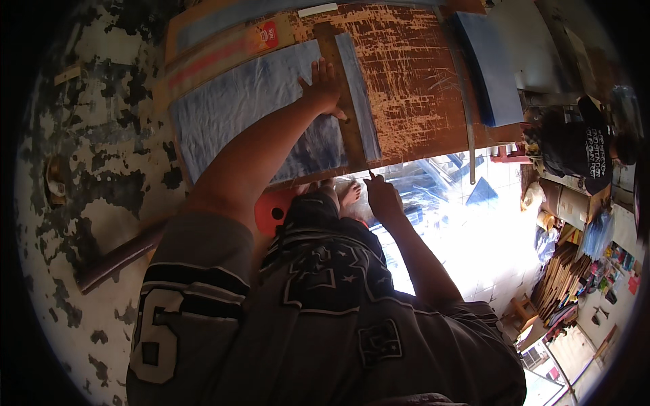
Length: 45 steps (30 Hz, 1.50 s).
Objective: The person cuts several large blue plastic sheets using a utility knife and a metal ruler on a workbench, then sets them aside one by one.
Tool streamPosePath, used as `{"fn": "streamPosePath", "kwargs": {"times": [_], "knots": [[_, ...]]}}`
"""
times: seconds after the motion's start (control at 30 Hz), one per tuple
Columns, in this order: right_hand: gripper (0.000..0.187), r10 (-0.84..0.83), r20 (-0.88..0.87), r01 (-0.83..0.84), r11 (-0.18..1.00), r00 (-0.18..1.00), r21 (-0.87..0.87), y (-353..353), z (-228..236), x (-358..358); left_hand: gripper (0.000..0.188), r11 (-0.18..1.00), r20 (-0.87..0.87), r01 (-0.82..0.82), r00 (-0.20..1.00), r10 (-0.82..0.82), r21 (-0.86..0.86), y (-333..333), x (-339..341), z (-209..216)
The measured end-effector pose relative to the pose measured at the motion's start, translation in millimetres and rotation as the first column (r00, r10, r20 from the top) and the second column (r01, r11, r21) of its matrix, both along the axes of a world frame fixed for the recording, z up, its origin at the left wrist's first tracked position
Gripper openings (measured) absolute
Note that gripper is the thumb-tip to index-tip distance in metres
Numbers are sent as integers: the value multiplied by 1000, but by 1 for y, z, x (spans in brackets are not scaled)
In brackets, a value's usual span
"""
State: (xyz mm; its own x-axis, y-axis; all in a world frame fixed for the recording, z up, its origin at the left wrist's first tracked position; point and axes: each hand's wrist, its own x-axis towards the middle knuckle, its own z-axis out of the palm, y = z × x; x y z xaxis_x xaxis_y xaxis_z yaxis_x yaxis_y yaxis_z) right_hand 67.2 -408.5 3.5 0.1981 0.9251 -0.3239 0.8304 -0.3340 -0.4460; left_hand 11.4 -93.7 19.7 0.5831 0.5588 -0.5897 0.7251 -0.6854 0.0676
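Observation:
A blue-grey sheet [257, 111] lies on the worn, heavily scored brown table [413, 88]. Along its right side runs a long flat straightedge [351, 135], with a narrow strip of the same blue material [359, 95] on the other side. My left hand [323, 89] is spread flat, pressing on the straightedge and the sheet's edge. Just off the table's near edge, by the straightedge's near end, my right hand [384, 198] is closed round a thin, dark, pointed tool that looks like a small knife [371, 174]. Most of its handle is hidden in my fist.
A stack of blue sheets [489, 71] sits at the table's right end, beside a long metal ruler [468, 128]. Blue offcuts [433, 186] litter the bright floor. A red stool [272, 208] stands under the near edge. Another person [579, 152] is at the far right.

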Motion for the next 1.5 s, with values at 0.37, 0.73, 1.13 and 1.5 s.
{"fn": "streamPosePath", "kwargs": {"times": [0.37,0.73,1.13,1.5], "knots": [[40,-212,-99,216,976,972,34,55,56,36,149,998,12,-54,998,55,-24,-3,1,9],[24,89,229,-164,929,969,332,323,-8,100,146,995,90,-102,991,103,-17,-9,5,9],[18,304,287,-361,916,909,173,353,12,75,139,993,144,-115,983,111,19,-11,-10,10],[24,246,209,-286,939,947,191,200,-15,58,142,998,50,-54,997,54,14,-8,4,15]]}}
